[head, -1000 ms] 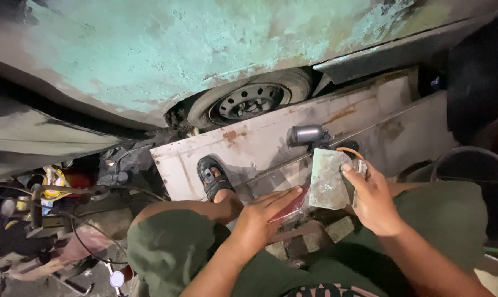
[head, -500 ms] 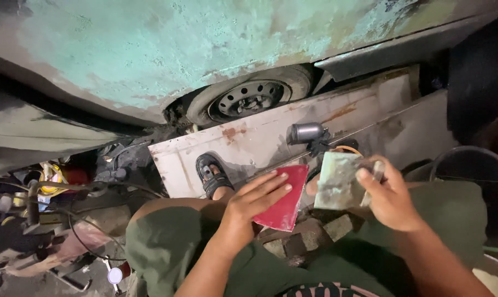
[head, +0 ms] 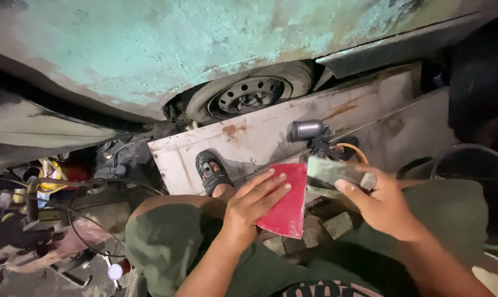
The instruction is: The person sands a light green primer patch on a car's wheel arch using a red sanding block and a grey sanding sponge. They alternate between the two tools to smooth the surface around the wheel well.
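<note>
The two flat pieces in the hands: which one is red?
The red sheet under the left hand; the right hand grips a grey-green block.

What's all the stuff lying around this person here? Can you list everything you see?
red sheet: one, red, held flat in the left hand over the lap
sanding block: one, grey-green, gripped in the right hand
car body: one, patchy green and rust, across the top
wheel: one, dark steel rim with tyre, under the body
metal panel: one, pale with rust spots, lying below the wheel
spray gun: one, silver cup, black body, on the panel
sandal: one, black, on the foot on the panel
cables: several, black, at left
trousers: olive green
left hand: on the red sheet
right hand: around the sanding block
</note>
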